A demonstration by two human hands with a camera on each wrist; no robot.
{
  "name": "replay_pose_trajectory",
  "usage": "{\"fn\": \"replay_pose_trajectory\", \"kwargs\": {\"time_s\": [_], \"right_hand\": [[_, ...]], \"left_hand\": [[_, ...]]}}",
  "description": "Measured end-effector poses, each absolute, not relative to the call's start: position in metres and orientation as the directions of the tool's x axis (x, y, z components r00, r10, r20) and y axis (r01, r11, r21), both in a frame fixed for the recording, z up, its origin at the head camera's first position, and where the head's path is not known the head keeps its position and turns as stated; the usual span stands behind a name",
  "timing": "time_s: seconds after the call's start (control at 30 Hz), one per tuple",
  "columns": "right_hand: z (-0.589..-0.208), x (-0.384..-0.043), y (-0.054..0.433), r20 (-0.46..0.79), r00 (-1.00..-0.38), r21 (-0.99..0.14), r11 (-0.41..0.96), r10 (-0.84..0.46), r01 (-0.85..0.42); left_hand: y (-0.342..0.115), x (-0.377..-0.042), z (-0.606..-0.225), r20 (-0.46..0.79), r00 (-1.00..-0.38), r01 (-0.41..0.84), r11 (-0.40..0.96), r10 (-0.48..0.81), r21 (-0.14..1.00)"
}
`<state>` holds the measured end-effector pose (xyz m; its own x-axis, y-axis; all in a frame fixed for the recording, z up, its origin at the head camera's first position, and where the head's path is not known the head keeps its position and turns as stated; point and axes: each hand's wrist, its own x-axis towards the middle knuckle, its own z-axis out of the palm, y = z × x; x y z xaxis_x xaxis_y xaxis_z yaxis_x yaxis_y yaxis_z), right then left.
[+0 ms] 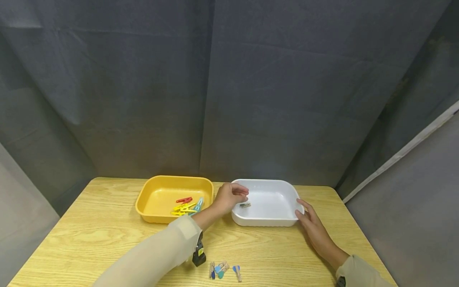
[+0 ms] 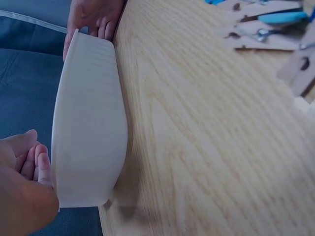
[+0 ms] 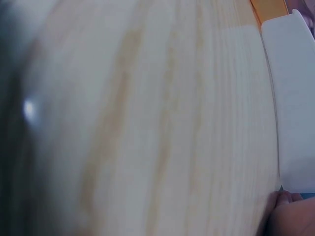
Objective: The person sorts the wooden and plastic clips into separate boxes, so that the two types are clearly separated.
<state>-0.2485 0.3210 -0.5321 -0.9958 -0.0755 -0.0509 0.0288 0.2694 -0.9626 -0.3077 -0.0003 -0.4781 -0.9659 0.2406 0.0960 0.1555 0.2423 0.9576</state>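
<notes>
My left hand (image 1: 229, 196) reaches over the left rim of the white tray (image 1: 265, 222), fingers loosely bent and nothing visible between them. Below its fingertips, a small clothespin (image 1: 245, 205) lies on the tray floor. The left wrist view shows that hand (image 2: 27, 182) beside the tray's outer wall (image 2: 88, 123). At the tray's right end, my right hand (image 1: 313, 227) grips the rim, thumb and fingers on either side of it. Only a bit of this hand (image 3: 290, 214) shows in the right wrist view, at the tray's lower corner.
Left of the white tray stands a yellow tray (image 1: 152, 219) with red, yellow and light blue plastic clothespins (image 1: 184, 208). Several wooden clothespins (image 1: 223, 268) with blue and teal decorations lie near the table's front edge. A grey curtain (image 1: 215, 99) hangs behind the table (image 1: 89, 235).
</notes>
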Motion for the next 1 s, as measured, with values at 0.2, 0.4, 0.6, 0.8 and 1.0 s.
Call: {"fn": "replay_pose_trajectory", "kwargs": {"time_s": [0.2,0.4,0.6,0.8,1.0], "right_hand": [[-0.533,-0.249,0.321,-0.052,-0.996,-0.965,0.262,-0.079,0.03],[-0.534,-0.251,0.322,-0.052,-0.996,-0.961,0.275,-0.072,0.03],[-0.537,-0.251,0.323,-0.04,-0.996,-0.968,0.252,-0.086,0.017],[-0.54,-0.251,0.323,-0.015,-0.996,-0.968,0.25,-0.086,-0.007],[-0.54,-0.25,0.323,0.002,-0.996,-0.969,0.245,-0.092,-0.025]], "left_hand": [[-0.004,-0.3,-0.478,0.084,-0.964,0.142,0.224,0.251,0.964],[-0.007,-0.288,-0.476,0.095,-0.961,0.154,0.217,0.259,0.964],[-0.009,-0.278,-0.477,0.091,-0.951,0.151,0.187,0.295,0.971],[-0.011,-0.268,-0.477,0.105,-0.938,0.163,0.152,0.33,0.975],[-0.017,-0.257,-0.477,0.125,-0.93,0.181,0.134,0.346,0.974]]}}
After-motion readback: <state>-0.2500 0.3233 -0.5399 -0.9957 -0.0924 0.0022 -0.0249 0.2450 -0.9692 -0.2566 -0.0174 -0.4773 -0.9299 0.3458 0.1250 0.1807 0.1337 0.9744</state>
